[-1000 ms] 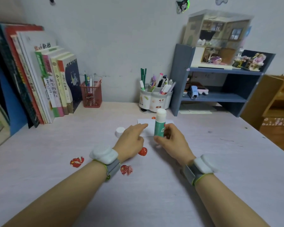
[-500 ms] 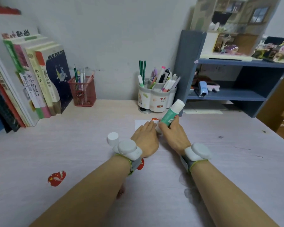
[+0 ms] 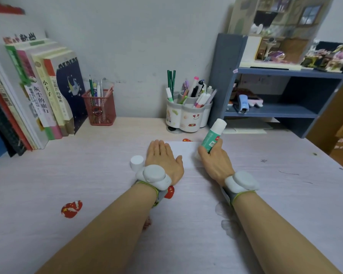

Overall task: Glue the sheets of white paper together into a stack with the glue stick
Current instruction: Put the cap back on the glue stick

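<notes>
While left hand (image 3: 162,159) flat on paper (image 3: 183,153), right hand's (image 3: 216,161) fingers (image 3: 203,150) around tilted glue stick (image 3: 213,136).

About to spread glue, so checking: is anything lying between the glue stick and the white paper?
Nothing visible. The right hand holds the glue stick tilted at the white paper, which the left hand presses flat.

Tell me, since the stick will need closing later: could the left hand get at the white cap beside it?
Probably yes. The white cap stands on the desk just left of the left hand, which lies flat on the paper; nothing lies between them.
</notes>
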`<state>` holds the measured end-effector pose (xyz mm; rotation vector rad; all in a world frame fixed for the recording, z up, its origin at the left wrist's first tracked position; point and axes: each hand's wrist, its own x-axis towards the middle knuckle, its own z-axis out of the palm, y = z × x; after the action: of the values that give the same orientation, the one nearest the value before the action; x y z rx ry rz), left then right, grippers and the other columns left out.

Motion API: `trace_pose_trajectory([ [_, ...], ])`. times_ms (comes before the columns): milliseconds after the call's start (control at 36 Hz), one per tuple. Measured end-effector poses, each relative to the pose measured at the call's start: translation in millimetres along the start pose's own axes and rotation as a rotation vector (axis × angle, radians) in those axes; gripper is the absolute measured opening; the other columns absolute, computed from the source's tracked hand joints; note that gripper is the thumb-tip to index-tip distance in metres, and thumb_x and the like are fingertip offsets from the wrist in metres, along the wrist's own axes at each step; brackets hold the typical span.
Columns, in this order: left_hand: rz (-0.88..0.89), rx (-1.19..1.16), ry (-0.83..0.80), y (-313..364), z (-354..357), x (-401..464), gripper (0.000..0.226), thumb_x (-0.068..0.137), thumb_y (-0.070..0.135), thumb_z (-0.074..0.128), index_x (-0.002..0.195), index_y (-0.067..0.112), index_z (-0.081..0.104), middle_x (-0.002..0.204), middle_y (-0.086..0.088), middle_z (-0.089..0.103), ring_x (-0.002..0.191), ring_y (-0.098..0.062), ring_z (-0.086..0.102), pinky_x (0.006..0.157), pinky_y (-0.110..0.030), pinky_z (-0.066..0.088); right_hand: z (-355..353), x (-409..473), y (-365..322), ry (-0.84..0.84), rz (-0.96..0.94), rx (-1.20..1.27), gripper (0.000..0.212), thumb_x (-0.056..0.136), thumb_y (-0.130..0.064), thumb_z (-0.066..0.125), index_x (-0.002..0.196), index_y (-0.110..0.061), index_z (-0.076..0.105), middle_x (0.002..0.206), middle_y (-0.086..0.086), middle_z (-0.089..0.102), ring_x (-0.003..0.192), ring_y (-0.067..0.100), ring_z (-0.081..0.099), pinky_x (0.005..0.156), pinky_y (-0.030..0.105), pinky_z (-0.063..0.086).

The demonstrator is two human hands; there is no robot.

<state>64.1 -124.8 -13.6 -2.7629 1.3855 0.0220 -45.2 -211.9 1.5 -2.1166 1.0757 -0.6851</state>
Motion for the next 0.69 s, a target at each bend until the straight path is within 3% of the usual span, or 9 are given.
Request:
trace_pose_trajectory([
  [167,0.006,0.196,0.007,-8,-7,-10,0.068,0.097,0.046,0.004,0.147,-0.001,0.000,0.157,-0.016,-0.004,0.144,-0.029,-0.014,0.113,-0.042,-0.017,-10,-10,-1,-0.013,0.038,0.049,0.027,0.095,-0.028,0.045,0.107,-0.008,0.031,0.100,0.017,0.056,0.087,0.036,0.055,0.070,0.035,0.037],
  [278,-0.008,0.221,0.104,-17,-15,-13,0.076,0.096,0.052,0.010,0.145,-0.005,0.000,0.157,-0.016,-0.006,0.144,-0.027,-0.014,0.114,-0.038,-0.014,-19,-25,1,0.054,0.067,0.099,0.024,0.094,-0.025,0.045,0.105,-0.008,0.033,0.097,0.019,0.059,0.087,0.038,0.055,0.072,0.039,0.039],
  [361,0.030,0.198,0.210,-24,-37,-22,0.065,0.099,0.042,0.011,0.147,-0.001,0.002,0.157,-0.016,-0.005,0.143,-0.030,-0.015,0.115,-0.041,-0.013,-29,-36,-3,0.081,0.030,0.105,0.023,0.093,-0.025,0.045,0.105,-0.009,0.033,0.093,0.016,0.059,0.082,0.036,0.055,0.070,0.039,0.041],
  [556,0.097,-0.319,0.315,-56,-74,-49,0.052,0.100,0.029,0.025,0.148,0.009,0.018,0.158,-0.007,0.008,0.144,-0.026,-0.012,0.115,-0.037,-0.012,-33,-69,-47,-0.040,-0.129,0.116,0.027,0.092,-0.023,0.049,0.111,-0.008,0.037,0.089,0.007,0.057,0.073,0.021,0.051,0.062,0.034,0.037],
  [694,0.137,-0.799,0.194,-58,-70,-87,0.048,0.101,0.033,0.030,0.146,0.018,0.025,0.157,-0.002,0.013,0.145,-0.018,-0.007,0.116,-0.033,-0.007,-13,-101,-74,-0.218,-0.171,0.072,0.030,0.091,-0.027,0.050,0.112,-0.009,0.039,0.092,0.006,0.058,0.074,0.020,0.052,0.061,0.028,0.039],
])
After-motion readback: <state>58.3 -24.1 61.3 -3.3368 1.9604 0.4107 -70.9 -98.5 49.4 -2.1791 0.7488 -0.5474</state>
